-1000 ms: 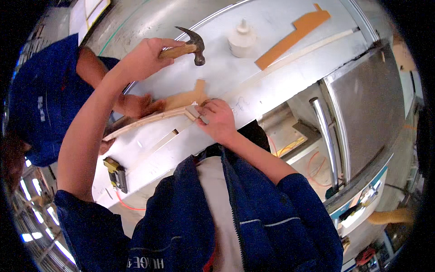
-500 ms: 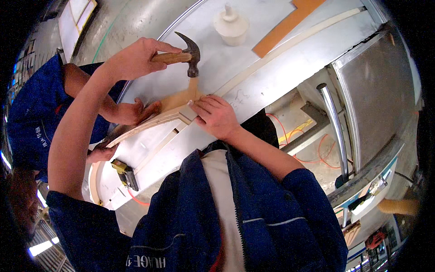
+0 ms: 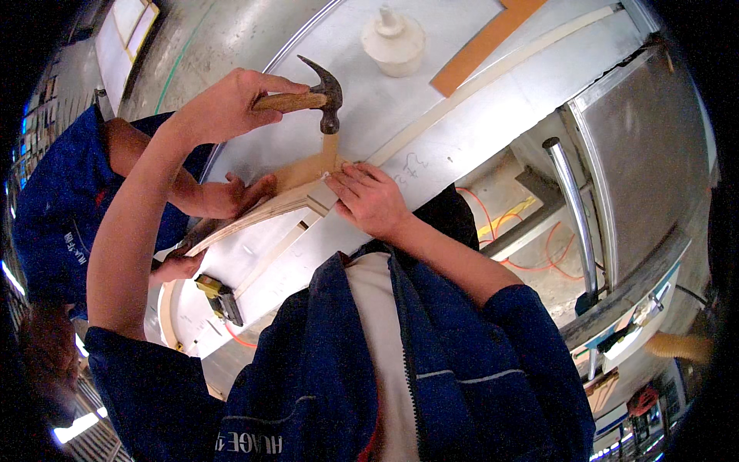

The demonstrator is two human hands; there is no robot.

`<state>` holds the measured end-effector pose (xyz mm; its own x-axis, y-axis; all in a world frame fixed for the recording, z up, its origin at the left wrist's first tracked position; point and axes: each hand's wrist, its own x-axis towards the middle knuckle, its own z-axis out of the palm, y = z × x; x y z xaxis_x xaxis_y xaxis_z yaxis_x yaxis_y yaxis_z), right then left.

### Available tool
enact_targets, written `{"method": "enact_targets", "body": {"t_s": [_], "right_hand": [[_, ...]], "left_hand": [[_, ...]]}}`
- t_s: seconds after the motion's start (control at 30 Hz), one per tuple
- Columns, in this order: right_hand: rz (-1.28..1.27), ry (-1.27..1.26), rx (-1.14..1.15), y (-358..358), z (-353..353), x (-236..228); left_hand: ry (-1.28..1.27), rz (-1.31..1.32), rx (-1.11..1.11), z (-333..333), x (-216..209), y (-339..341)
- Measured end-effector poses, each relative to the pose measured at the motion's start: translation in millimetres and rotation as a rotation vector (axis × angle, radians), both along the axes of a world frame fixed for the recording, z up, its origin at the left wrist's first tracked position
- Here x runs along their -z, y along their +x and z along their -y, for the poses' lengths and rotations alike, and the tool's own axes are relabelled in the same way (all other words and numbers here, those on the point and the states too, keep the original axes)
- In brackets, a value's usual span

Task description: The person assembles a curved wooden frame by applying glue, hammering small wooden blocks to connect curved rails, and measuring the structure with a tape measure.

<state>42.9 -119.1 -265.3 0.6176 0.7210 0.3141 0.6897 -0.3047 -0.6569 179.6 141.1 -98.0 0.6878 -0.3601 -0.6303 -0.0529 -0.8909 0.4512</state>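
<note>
My left hand (image 3: 231, 106) is closed round the wooden handle of a claw hammer (image 3: 331, 96). The hammer's dark steel head hangs, face down, just above a narrow upright wooden piece (image 3: 330, 145). At the end of a curved plywood piece (image 3: 258, 211), my right hand (image 3: 371, 199) pinches its corner, fingertips on top and thumb on the near side. A co-worker's two hands, one upper (image 3: 223, 196) and one lower (image 3: 178, 268), hold the same curved piece farther left. Whatever lies directly under my right fingertips is hidden.
On the pale metal table (image 3: 462, 146) stand a white squat bottle (image 3: 393, 42) and an orange-brown angled strip (image 3: 485, 48). A yellow and black tool (image 3: 219, 299) lies at the left. A shiny metal tube (image 3: 568, 208) rises beyond the right edge; orange hoses (image 3: 550, 246) lie below.
The hammer has shifted very slightly down and right in my left hand. My right hand keeps its hold on the plywood corner, almost unmoved.
</note>
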Motion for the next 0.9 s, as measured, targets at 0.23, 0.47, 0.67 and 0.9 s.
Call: {"method": "enact_targets", "body": {"t_s": [0.23, 0.47, 0.67, 0.9], "right_hand": [[-0.015, 0.011, 0.008, -0.4, -0.7, 0.1], [0.025, 0.016, -0.011, -1.2, -3.6, -0.4], [0.013, 0.032, 0.014, 0.3, -5.4, 3.1], [0.021, 0.028, -0.018, 6.0, -7.0, -1.1]], "left_hand": [[-0.046, 0.283, -0.113, -20.1, 1.7, 26.1], [-0.159, 0.118, 0.03, -13.8, 17.2, -1.2], [-0.171, 0.239, -0.199, -16.0, -4.1, 27.4], [-0.274, 0.151, 0.016, -31.6, 28.8, -15.2]]}}
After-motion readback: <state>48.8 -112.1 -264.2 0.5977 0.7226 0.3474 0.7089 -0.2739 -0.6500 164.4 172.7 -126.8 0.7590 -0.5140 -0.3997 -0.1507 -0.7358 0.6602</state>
